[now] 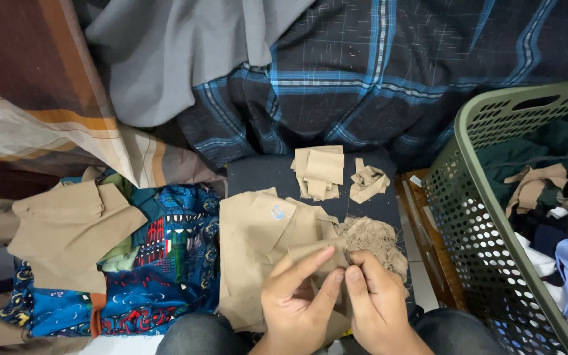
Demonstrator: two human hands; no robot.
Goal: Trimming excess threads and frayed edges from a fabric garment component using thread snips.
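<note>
Dark fabric-covered board sits across the person's lap, with plaid and grey cloth heaped beyond its far edge and a green perforated laundry basket of mixed scraps off its right edge.

Both hands meet at the near edge of the board. The left hand and the right hand are close together, fingertips touching the same narrow strip of tan cloth, pinched between thumb and forefinger on each side. Neither hand is nearer; the grip point lies between them, just ahead of the knuckles.

The strip belongs to a larger tan fabric piece that spreads away to the left and toward the board's near left corner. Its held edge runs roughly left to right across the hands, tilting slightly up toward the right.

Just beyond the right hand, touching the same cloth, lies a tangle of frayed tan threads, near the board's right edge.

Toward the far edge of the board rest a folded stack of tan pieces and, beside it to the right, a smaller crumpled tan scrap; both are well apart from the hands.

Off the board's left edge lie blue patterned cloth and another tan piece.
</note>
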